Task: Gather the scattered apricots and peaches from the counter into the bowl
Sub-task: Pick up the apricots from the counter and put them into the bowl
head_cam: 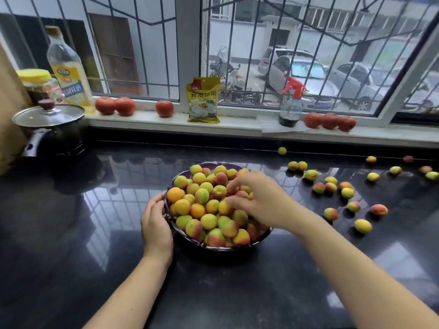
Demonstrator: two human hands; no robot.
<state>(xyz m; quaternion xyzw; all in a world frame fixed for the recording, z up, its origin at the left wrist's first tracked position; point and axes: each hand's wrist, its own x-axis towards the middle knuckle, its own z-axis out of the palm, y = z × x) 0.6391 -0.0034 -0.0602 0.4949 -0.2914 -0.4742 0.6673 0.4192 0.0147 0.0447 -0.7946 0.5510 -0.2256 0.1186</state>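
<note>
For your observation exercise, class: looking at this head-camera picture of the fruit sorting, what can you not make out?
Head view only:
- Whether the right hand holds a fruit: its fingers curl down into the pile.
- Most of the bowl: hidden by heaped fruit.
- The left hand fingertips: tucked behind the bowl's rim.
- Loose fruit at the right edge: cut off, so uncountable.
- The oil bottle label: too blurred.
</note>
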